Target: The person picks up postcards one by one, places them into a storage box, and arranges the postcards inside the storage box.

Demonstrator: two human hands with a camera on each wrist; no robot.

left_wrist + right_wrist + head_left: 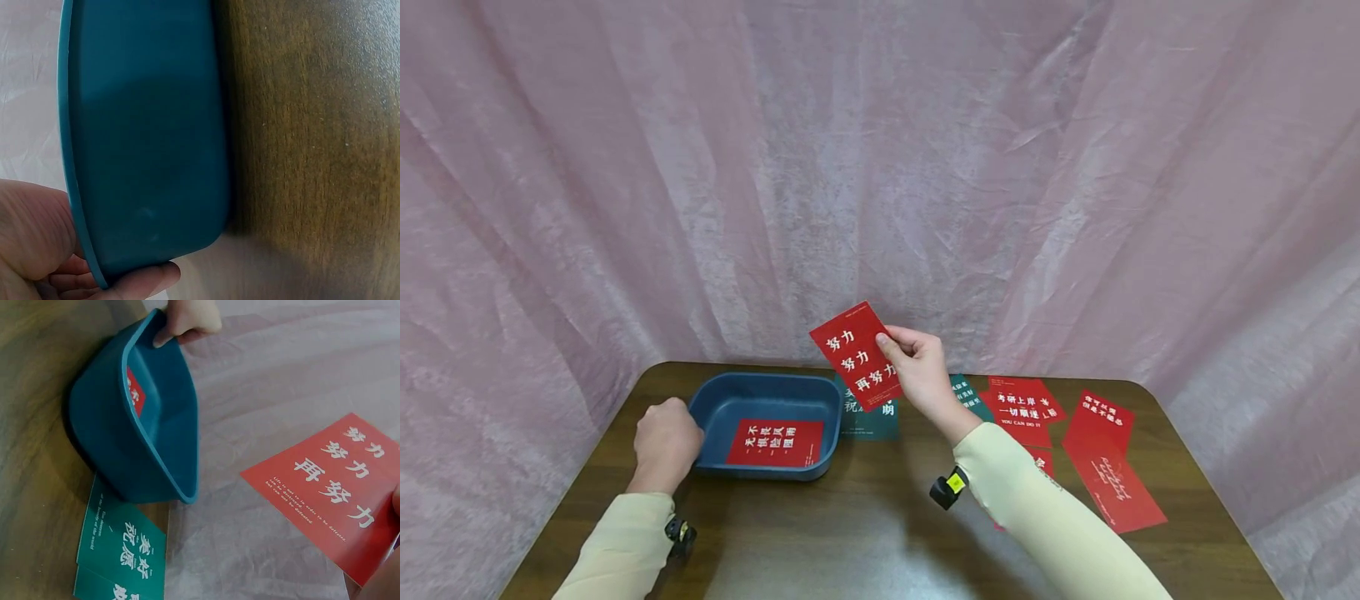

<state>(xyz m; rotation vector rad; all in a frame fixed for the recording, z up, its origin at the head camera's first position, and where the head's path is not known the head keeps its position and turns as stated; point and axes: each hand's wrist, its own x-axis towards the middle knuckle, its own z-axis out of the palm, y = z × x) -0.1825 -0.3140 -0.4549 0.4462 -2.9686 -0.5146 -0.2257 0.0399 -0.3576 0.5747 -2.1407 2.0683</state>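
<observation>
In the head view my right hand [921, 371] pinches a red card [853, 354] with white characters by its edge, thumb on the printed face. The card is raised above the table, just right of a blue plastic basin [715, 392]. My left hand [666, 442] grips the basin's left rim; the left wrist view shows its fingers around the basin's wall [150, 156]. Inside the basin lies another red card [775, 442]. The right wrist view shows the held card [331, 494] flat and tilted, apart from the basin [103, 419].
Green cards [868, 427] lie beside the basin's right side, partly covered by the held card. Several red cards [1018, 408] overlap on the right of the wooden table [820, 533], some hidden by my right sleeve. A pink curtain [880, 167] hangs behind the table.
</observation>
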